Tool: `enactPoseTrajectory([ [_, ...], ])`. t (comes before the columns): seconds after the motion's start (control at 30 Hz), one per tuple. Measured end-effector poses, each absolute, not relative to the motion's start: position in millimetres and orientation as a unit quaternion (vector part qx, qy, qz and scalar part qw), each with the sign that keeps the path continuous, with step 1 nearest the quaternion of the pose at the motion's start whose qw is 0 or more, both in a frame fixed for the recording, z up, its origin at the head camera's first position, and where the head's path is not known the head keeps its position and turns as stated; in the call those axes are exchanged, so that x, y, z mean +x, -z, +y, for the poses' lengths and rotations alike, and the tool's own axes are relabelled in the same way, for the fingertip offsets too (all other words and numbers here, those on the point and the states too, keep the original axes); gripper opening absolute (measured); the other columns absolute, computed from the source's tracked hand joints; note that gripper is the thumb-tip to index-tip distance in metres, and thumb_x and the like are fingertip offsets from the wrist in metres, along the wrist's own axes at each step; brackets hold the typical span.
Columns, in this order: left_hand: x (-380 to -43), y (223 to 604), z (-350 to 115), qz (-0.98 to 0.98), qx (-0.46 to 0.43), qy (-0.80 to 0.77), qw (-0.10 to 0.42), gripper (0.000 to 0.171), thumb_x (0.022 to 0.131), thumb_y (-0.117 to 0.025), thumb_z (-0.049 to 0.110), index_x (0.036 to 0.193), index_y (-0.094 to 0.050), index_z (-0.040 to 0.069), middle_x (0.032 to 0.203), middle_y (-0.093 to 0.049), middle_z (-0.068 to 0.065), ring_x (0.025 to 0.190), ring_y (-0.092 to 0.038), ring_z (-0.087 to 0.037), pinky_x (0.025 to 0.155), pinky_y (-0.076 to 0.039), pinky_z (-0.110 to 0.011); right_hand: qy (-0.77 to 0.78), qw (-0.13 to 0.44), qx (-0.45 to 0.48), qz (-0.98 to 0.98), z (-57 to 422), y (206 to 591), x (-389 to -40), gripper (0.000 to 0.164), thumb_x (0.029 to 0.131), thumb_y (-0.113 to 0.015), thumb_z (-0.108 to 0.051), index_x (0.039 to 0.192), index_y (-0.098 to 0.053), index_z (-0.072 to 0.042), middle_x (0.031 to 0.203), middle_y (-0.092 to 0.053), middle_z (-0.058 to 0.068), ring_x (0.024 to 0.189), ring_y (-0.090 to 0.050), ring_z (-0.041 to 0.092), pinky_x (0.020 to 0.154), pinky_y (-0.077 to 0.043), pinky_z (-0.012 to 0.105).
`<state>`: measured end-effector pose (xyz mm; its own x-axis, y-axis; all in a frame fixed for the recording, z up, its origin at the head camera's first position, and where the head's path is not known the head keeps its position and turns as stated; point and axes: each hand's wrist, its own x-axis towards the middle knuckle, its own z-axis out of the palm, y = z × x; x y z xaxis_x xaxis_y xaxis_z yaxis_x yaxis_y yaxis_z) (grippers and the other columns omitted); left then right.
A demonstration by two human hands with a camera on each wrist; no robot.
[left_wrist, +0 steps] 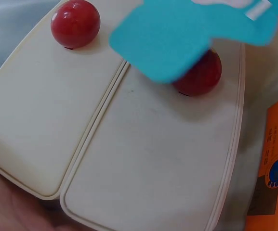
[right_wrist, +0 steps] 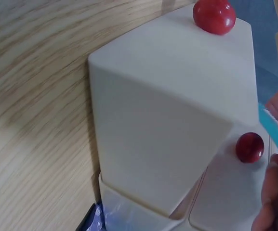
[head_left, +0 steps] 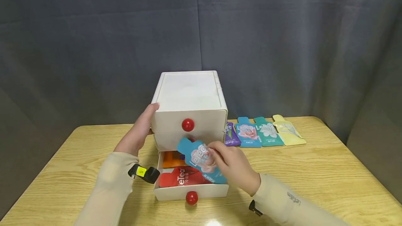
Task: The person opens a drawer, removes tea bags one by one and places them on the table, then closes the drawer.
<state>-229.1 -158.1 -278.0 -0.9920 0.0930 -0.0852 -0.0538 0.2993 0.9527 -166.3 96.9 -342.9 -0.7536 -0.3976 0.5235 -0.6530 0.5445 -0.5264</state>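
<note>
Apparently midway: red packet (head_left: 187, 178) and orange packet (head_left: 171, 160) lodged in drawer (head_left: 172, 194); blue packet (head_left: 201, 159), pinched by right hand (head_left: 236, 165), held above, unplaced; four packets (head_left: 248, 132) left on tabletop (head_left: 301, 173). Cabinet (head_left: 188, 91) touched by left hand (head_left: 137, 133), finger curl unseen.

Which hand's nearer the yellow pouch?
Right. The right hand holds a blue pouch over the open drawer, left of the yellow pouch and nearer the person; the left hand is farther, at the left side of the white cabinet.
</note>
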Motion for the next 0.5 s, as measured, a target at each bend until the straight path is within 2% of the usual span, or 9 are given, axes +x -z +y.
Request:
enactPoseTrajectory([
  [0.3,-229.5,276.9,-157.9,0.806,0.016,-0.588,0.061,0.073,0.097,-0.019,0.055,0.151,-0.021,0.007,0.149,-0.023,-0.020,0.135,-0.021,-0.037,0.107,-0.021,-0.056,-0.399,0.193,0.277,-0.852,112.7,342.6,-165.8,0.004,0.098,-0.052,-0.001,0.096,-0.055,-0.003,0.067,-0.045,-0.009,0.057,-0.041,0.004,0.052,-0.039,0.024],
  [0.5,-230.3,278.0,-158.2,0.806,0.017,-0.589,0.058,0.071,0.097,-0.018,0.054,0.151,-0.023,0.008,0.148,-0.024,-0.020,0.134,-0.022,-0.037,0.106,-0.021,-0.056,-0.448,0.192,0.247,-0.837,120.7,342.8,-163.6,0.006,0.097,-0.050,0.003,0.098,-0.054,-0.001,0.067,-0.044,-0.007,0.057,-0.042,0.005,0.052,-0.039,0.025],
])
